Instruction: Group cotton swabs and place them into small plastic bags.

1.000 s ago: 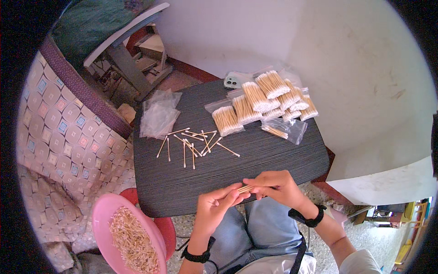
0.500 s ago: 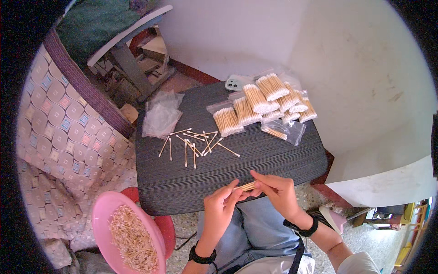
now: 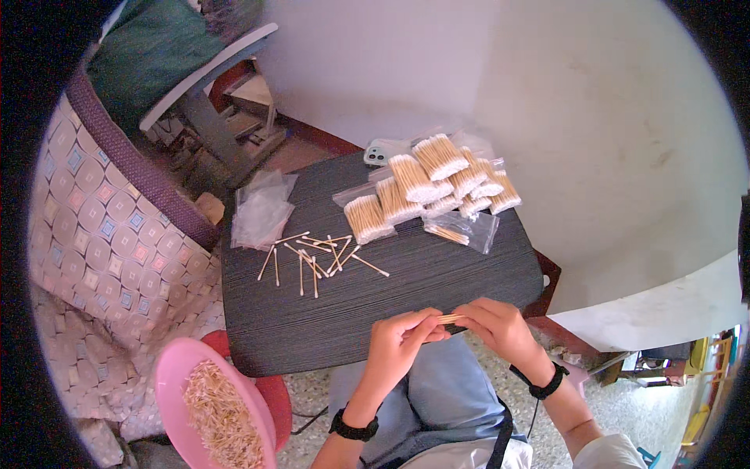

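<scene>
Swabs pinched between left hand and right hand, near table.

Worn on the person's head, the fisheye camera looks down and forward from near above the bare hands, taking in the whole dark-grey, wood-grained, round-cornered worktop.

A dark table stands beside a pale wall.

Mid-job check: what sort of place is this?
Probably a room in a home, though I can't be sure: patterned fabric covers something at left, a small dark table stands by a pale wall, and a pink basin holds loose cotton swabs.
</scene>
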{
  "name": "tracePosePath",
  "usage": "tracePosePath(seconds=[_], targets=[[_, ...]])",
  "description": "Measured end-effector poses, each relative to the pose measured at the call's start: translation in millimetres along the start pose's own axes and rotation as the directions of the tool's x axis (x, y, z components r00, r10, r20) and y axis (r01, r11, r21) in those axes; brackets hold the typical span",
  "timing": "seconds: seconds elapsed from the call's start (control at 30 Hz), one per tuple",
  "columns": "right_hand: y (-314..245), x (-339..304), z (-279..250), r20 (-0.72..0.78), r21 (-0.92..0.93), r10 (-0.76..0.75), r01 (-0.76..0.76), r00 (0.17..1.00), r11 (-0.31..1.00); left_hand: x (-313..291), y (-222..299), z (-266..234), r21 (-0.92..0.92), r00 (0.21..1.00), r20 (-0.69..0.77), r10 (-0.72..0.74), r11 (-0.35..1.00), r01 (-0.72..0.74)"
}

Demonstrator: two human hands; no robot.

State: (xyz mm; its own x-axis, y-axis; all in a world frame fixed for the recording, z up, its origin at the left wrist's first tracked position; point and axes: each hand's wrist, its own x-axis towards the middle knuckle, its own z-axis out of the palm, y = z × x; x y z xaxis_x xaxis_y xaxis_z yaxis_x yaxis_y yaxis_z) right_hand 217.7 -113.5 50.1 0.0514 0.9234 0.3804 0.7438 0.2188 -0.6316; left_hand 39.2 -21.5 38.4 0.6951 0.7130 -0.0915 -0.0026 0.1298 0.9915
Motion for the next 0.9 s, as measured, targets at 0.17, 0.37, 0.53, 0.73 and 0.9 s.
tracePosePath(seconds=[0.17, 0.37, 0.53, 0.73, 0.9], targets=[[8, -5, -23, -0.015, -0.117, -0.007, 0.005, 1.000, 0.993, 23, -2, 22, -0.086, 0.999, 0.045, -0.022, 0.996, 0.026], [19, -16, -28, 0.002, -0.332, -0.059, 0.056, 0.998, 0.942, 36, 1, 33, 0.074, 0.994, 0.111, -0.024, 0.997, 0.016], [30, -14, -25, -0.037, -0.352, -0.110, 0.090, 0.993, 0.932, 44, -3, 33, 0.105, 0.992, 0.127, -0.008, 0.994, -0.006], [53, -5, -33, -0.269, -0.164, 0.149, -0.197, 0.952, 0.967, 61, -2, 37, 0.298, 0.938, -0.055, 0.341, 0.902, -0.311], [63, -1, -42, -0.307, -0.032, 0.502, -0.536, 0.808, 0.843, 80, -1, 52, 0.602, 0.884, -0.039, 0.466, 0.717, -0.351]])
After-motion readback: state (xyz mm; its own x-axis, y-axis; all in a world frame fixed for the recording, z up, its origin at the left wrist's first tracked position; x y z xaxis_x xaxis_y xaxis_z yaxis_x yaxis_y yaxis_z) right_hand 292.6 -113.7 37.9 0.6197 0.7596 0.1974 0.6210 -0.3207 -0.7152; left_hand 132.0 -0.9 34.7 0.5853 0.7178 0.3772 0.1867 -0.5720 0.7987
